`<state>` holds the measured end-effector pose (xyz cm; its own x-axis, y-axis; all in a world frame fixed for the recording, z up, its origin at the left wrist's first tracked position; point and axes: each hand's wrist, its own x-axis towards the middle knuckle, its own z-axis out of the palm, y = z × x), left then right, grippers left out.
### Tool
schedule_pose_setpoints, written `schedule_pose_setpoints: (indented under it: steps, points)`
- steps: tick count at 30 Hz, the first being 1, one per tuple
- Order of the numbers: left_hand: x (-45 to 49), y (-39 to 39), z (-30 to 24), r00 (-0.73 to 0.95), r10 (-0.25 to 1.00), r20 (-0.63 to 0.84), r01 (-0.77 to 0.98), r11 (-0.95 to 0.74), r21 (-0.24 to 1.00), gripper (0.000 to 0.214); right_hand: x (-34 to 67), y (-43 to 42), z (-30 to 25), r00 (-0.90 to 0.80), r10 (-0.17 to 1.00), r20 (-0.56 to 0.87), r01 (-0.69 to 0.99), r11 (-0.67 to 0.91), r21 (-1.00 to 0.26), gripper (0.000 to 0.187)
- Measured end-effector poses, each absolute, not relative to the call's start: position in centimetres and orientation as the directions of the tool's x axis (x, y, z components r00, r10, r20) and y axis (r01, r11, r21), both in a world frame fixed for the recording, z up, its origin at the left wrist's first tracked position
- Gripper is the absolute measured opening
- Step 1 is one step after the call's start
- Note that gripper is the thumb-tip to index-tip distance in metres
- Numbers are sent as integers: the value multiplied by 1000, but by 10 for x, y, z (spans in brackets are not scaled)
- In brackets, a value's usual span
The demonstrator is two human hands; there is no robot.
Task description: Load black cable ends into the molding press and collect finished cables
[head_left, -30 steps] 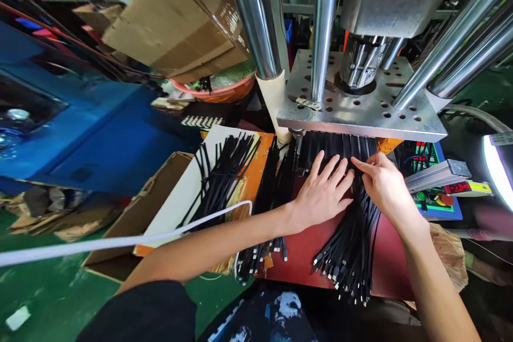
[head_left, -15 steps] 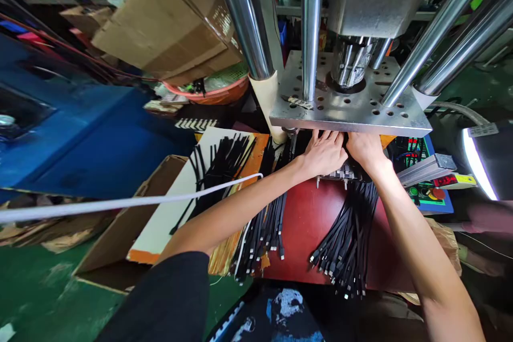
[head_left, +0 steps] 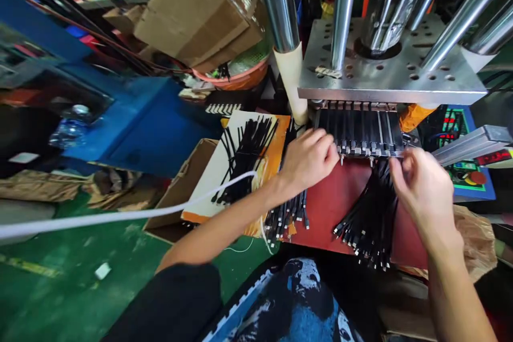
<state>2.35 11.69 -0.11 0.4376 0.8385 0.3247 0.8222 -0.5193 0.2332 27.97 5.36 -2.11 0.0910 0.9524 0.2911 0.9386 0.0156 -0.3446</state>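
- My left hand [head_left: 310,159] curls beside the mold [head_left: 395,154], left, grip unclear.
- My right hand [head_left: 425,188] curls at its right corner; can't tell its hold.
- Cables [head_left: 371,211] fan before it.

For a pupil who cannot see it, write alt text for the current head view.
A person's left hand and right hand flank the front edge of a fixture holding a row of black cables below a metal plate. A cable bundle fans over the red tabletop.
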Motion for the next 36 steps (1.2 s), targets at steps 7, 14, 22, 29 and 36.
schedule_pose_setpoints:
  steps: [7, 14, 22, 29, 36]
  points:
    - [-34, 49, -59, 197, 976, -91, 934, -159, 319, 21, 277, -51, -85, 181, 983, 33, 871, -145, -470, 37]
    - [-34, 51, -27, 202, 972, -120, 871, -122, 477, 26, 282, -57, -62, 333, 943, -15, 580, -217, -785, 41]
    - [-20, 8, -27, 463, 785, -411, 187, 367, 911, 36, 199, -83, -32, -27, 985, -172, 127, -168, -978, 33]
    - [-4, -22, -18, 502, 804, -318, 153, 279, 948, 34, 186, -87, -36, -298, 934, -197, 189, -144, -971, 35]
    - [1, -45, -19, 620, 767, -165, 282, -22, 959, 25, 204, -63, -36, -135, 931, -340, -170, -360, -917, 40]
